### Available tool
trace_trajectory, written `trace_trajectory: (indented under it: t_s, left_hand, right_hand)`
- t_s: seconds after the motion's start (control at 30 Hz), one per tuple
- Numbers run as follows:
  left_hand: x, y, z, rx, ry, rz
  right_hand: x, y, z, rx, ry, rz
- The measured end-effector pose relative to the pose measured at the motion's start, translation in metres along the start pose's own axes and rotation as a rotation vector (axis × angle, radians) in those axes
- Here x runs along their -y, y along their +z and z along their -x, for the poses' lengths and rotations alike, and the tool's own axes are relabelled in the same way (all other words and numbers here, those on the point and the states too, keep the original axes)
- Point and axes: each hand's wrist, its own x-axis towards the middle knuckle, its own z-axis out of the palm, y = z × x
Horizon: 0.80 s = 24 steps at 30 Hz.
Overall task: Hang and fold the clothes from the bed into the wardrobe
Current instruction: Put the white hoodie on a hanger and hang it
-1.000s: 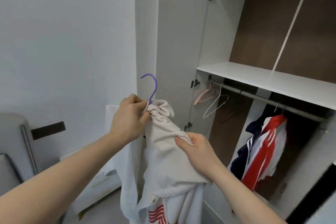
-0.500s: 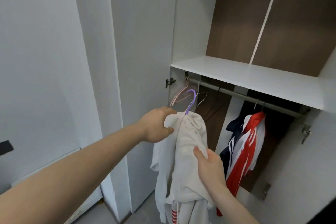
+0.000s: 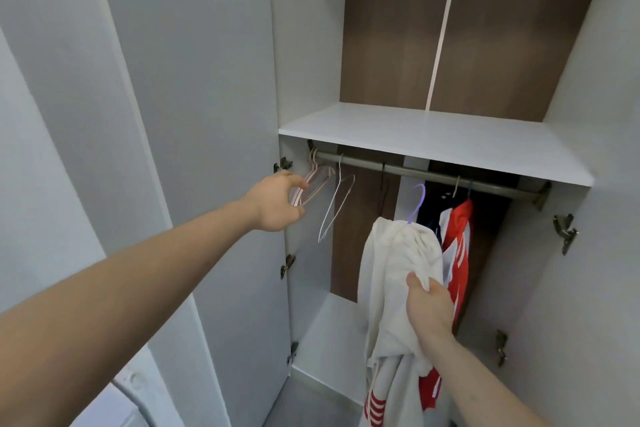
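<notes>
My right hand (image 3: 427, 305) pinches the white garment (image 3: 398, 274) on its purple hanger (image 3: 417, 203) below the rail (image 3: 415, 172). My left hand (image 3: 278, 201), fingers curled, touches the pink hangers (image 3: 317, 180) at the rail's left end.

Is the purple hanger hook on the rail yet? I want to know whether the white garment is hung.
Apart. The head view shows the purple hanger hook below the rail, with wardrobe back showing between them; the right hand grips the white garment.
</notes>
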Motion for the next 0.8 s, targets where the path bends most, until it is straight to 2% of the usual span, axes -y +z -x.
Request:
trace_trajectory:
  t_s: [0.23, 0.37, 0.5, 0.63, 0.8]
  left_hand:
    - [-0.004, -0.018, -0.054, -0.070, 0.131, -0.010]
    - [-0.009, -0.020, -0.084, -0.095, 0.188, -0.006]
    - [-0.015, -0.012, -0.119, -0.089, 0.213, -0.034]
    - [-0.029, 0.024, -0.155, 0.005, 0.218, -0.069]
    - [-0.046, 0.104, -0.195, 0.241, 0.203, -0.060]
  right_hand:
    - [0.000, 0.021, -0.054, -0.070, 0.089, 0.037]
    - [-0.020, 0.028, -0.077, 0.011, 0.140, 0.089]
    - [-0.043, 0.034, -0.108, -0.040, 0.168, 0.177]
    - [-0.065, 0.039, -0.129, -0.024, 0.211, 0.277]
    - [-0.084, 0.036, -0.145, -0.064, 0.282, 0.337]
